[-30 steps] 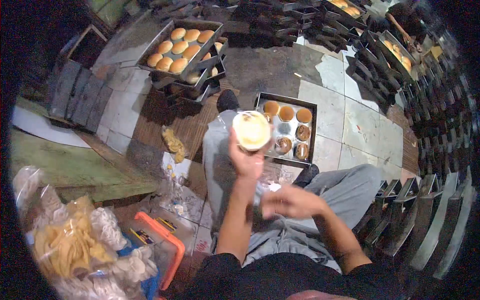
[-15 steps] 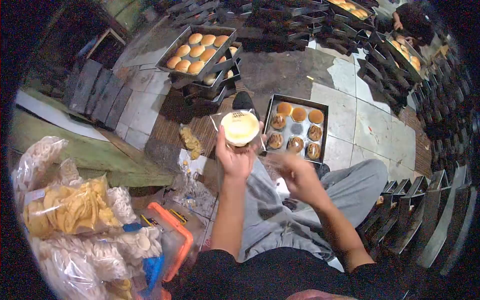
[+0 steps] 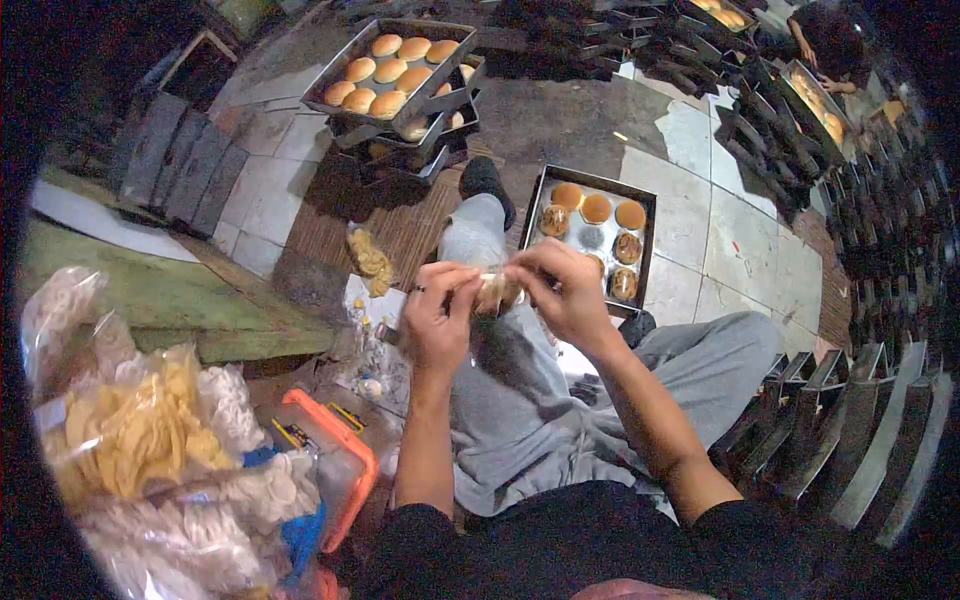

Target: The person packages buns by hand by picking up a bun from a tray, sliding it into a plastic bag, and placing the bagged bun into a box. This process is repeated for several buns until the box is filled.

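Between my two hands, above my legs, is a small wrapped bun (image 3: pixel 492 292), partly hidden by fingers. My left hand (image 3: pixel 440 312) pinches the left side of its clear wrapping. My right hand (image 3: pixel 562 290) pinches the wrapping from the right, its fingertips close to the left ones. Just beyond my right hand, a dark metal tray (image 3: pixel 650 250) on the floor holds several buns, some plain and some in clear wrap with brown tops.
At the upper left, stacked trays (image 3: pixel 325 98) hold plain buns. Bags of yellow and whitish items (image 3: pixel 150 430) lie lower left beside an orange-rimmed container (image 3: pixel 355 455). Dark metal trays (image 3: pixel 880 430) line the right. A person (image 3: pixel 830 45) is at the upper right.
My right hand has come up and left to meet the left hand. The round item, facing up in my left palm before, is now tilted and held between both hands' fingertips.
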Motion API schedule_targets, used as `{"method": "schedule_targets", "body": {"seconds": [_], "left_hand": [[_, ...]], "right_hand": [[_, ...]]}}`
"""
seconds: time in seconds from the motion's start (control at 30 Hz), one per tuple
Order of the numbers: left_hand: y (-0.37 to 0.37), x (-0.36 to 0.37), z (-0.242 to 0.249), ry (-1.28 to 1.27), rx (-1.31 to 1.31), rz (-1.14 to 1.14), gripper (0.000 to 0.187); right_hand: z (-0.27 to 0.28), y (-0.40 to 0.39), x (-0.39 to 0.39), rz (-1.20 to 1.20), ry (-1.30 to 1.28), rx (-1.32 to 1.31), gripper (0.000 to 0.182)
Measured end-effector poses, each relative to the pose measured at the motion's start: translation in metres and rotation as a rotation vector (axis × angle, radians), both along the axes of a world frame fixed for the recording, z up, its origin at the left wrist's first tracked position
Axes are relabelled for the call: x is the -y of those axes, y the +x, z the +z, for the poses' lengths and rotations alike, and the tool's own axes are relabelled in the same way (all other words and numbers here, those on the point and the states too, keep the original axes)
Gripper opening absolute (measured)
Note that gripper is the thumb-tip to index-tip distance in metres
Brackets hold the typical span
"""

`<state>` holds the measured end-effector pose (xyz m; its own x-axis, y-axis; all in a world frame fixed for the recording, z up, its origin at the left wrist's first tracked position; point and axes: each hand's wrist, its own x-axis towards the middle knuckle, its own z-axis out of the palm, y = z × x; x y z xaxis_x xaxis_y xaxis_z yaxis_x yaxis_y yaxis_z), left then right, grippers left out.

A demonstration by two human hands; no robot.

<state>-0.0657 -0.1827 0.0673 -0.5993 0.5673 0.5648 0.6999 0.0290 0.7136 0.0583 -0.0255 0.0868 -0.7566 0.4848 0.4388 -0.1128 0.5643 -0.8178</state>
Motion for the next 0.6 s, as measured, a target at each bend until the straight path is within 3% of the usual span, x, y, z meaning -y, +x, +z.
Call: {"method": "schedule_targets", "body": {"seconds": [0.07,0.13,0.17,0.2,0.27,0.3,0.33,0.4,0.47,0.53,0.6], "left_hand": [[0.000,0.002,0.001,0.110,0.038,-0.018,0.009],[0.007,0.014,0.006,0.141,0.617,-0.055,0.007],[0.005,0.012,0.007,0.121,0.628,-0.032,0.010],[0.007,0.010,0.006,0.124,0.630,-0.043,0.010],[0.006,0.005,0.002,0.193,0.653,-0.028,0.015],[0.005,0.008,-0.005,0.208,0.729,-0.062,0.018],[-0.003,0.003,-0.004,0.199,0.735,-0.075,0.018],[-0.015,-0.013,0.003,0.189,0.298,-0.026,0.019],[-0.023,-0.037,0.018,0.110,0.336,-0.013,0.022],[-0.028,-0.049,0.018,-0.152,0.151,0.123,0.024],[-0.026,-0.030,0.029,-0.145,0.153,0.205,0.027]], "right_hand": [[0.040,0.012,0.012,-0.099,0.195,-0.106,0.012],[0.009,0.019,0.014,-0.288,0.145,-0.263,0.013],[-0.008,0.016,-0.009,-0.229,0.109,-0.045,0.013],[-0.034,0.019,-0.018,-0.059,-0.877,-0.021,0.012],[-0.041,0.028,-0.026,0.042,-0.725,0.035,0.010],[-0.035,0.035,-0.025,0.033,-0.833,0.123,0.011],[-0.024,0.031,-0.026,0.017,-0.838,0.120,0.011],[-0.006,0.013,-0.032,-0.112,-0.852,0.036,0.014],[0.000,-0.009,-0.048,-0.070,-0.776,0.201,0.021],[-0.031,-0.040,-0.054,-0.008,-0.883,0.153,0.020],[-0.075,-0.036,-0.065,0.069,-1.099,0.126,0.020]]}}
